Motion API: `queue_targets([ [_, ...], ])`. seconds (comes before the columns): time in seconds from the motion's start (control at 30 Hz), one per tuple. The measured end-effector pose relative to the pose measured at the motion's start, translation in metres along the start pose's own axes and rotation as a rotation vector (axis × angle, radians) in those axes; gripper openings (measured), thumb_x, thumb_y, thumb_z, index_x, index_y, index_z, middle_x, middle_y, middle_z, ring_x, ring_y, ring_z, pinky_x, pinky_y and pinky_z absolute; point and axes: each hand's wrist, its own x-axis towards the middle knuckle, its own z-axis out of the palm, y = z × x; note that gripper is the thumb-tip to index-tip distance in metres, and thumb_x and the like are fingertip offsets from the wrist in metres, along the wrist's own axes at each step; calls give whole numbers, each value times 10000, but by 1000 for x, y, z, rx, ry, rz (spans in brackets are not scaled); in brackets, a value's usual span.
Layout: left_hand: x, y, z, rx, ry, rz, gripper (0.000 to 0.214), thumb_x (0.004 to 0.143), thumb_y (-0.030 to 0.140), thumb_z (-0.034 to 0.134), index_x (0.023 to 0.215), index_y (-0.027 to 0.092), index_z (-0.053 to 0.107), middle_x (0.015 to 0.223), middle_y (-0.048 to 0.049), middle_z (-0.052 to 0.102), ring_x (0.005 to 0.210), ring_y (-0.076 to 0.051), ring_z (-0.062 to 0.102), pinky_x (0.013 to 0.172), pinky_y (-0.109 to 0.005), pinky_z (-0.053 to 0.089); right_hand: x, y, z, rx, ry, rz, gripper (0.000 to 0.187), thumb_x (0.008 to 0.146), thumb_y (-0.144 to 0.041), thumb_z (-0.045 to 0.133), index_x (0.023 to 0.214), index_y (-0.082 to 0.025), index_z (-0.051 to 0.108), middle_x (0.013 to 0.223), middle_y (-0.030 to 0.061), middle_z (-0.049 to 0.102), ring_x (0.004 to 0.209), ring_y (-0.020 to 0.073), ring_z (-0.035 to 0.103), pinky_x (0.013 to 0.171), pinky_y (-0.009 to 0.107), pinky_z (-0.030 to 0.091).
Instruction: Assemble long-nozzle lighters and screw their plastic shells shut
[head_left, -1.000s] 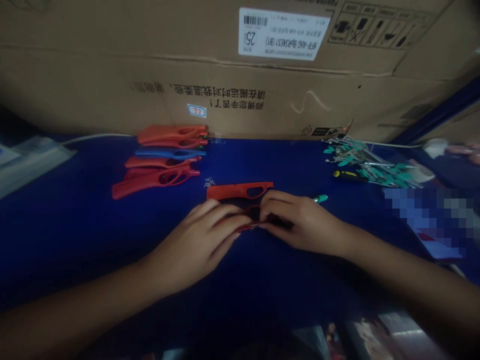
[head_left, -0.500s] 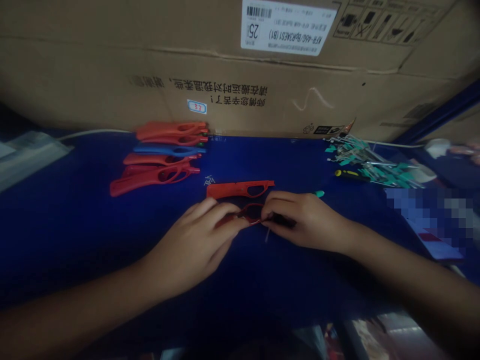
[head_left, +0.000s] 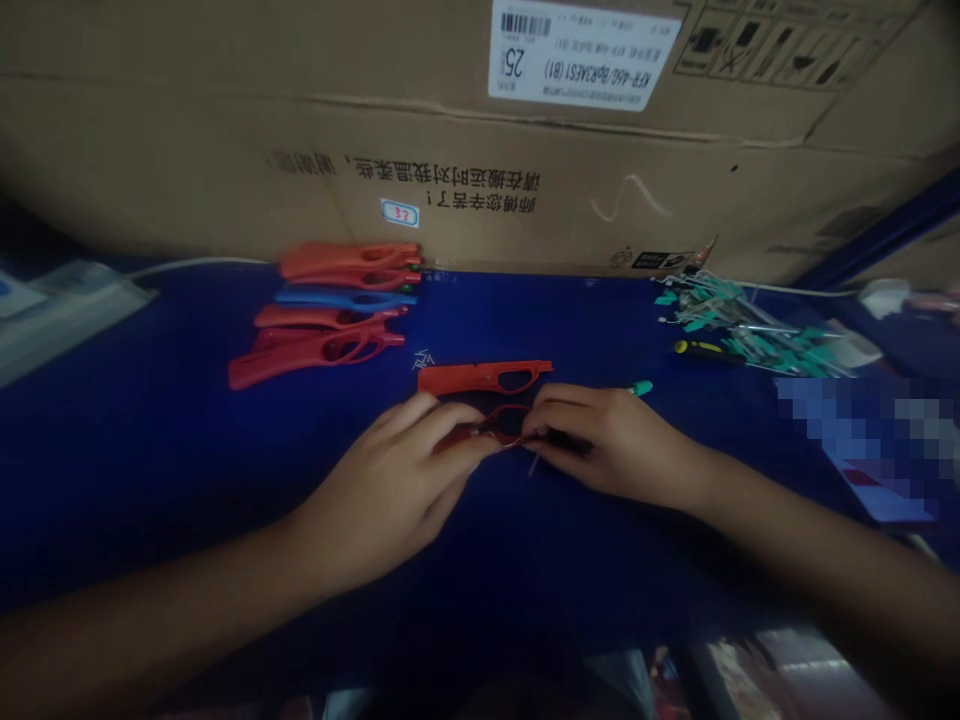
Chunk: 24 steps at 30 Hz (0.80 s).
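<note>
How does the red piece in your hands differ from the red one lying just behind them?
The held piece is pinched between the left hand and right hand and mostly hidden; the lying piece rests free on the blue cloth, fully in view. The held piece looks darker red, the lying piece brighter orange-red. Both have an oval cut-out.

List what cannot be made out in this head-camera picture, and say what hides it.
Head view.
1. Hidden: red part, under the left hand and right hand.
2. Hidden: green-tipped tool, only its tip past the right hand.
3. Too small: box label print, top cut by the edge.
4. Masked: pixelated patch covers things at right.
</note>
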Motion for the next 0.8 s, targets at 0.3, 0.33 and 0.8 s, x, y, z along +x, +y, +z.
queue_targets([
  [0.3, 1, -1, 1, -31, 11, -15, 357, 971, 135, 528, 1282, 264, 647, 1235, -58, 622, 1108, -227, 562, 986, -416, 491, 0, 0, 2, -9, 16, -11, 118, 968, -179, 555, 1032, -199, 652, 1025, 28, 682, 801, 120, 643, 666, 227, 465],
  [0.33, 1, -1, 1, -33, 10, -13, 364, 970, 133, 531, 1288, 269, 644, 1235, -56, 622, 1106, -226, 561, 986, -414, 492, 0, 0, 2, -14, 10, -13, 127, 975, -183, 546, 1034, -201, 657, 1028, 30, 682, 809, 123, 648, 674, 230, 469],
  [0.8, 3, 0, 1, -38, 7, -13, 373, 968, 124, 537, 1293, 275, 638, 1238, -46, 618, 1116, -214, 555, 1000, -400, 483, 1, 0, 3, -87, -1, -43, 156, 998, -202, 519, 1077, -210, 654, 1051, 30, 684, 811, 124, 659, 660, 239, 457],
])
